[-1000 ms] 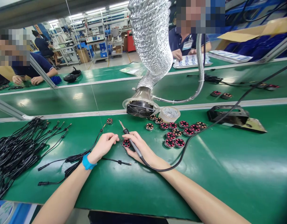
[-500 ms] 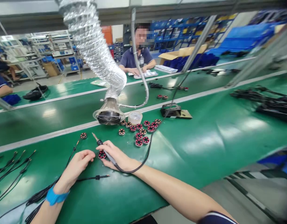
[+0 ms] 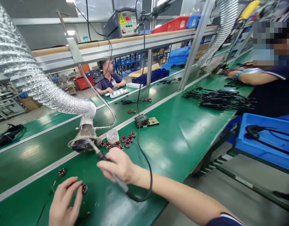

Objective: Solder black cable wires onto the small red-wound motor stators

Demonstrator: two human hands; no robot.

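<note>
My right hand (image 3: 118,164) is closed round a soldering iron (image 3: 113,175), whose tip points up and left in front of the fume hood's mouth. At the lower left, my left hand (image 3: 65,201) has its fingertips against a small motor stator (image 3: 84,188) with red and black windings; it seems pinched there, partly covered by the fingers. Beyond this hand, a second stator (image 3: 62,171) lies on the green bench mat near the end of a black cable (image 3: 47,199). More stators (image 3: 127,143) sit in a group past my right hand, beside a roll of clear tape (image 3: 112,136).
A foil fume duct (image 3: 52,97) hangs at the left, ending in a hood (image 3: 84,139). A soldering iron stand (image 3: 146,121) is on the bench. Black cables (image 3: 217,99) lie in a pile near a co-worker (image 3: 269,78). Another person (image 3: 110,81) sits opposite. A blue bin (image 3: 266,138) stands right.
The view has swung right and up. The soldering iron has risen toward the hood. The stator by my right fingers is now at my left fingertips.
</note>
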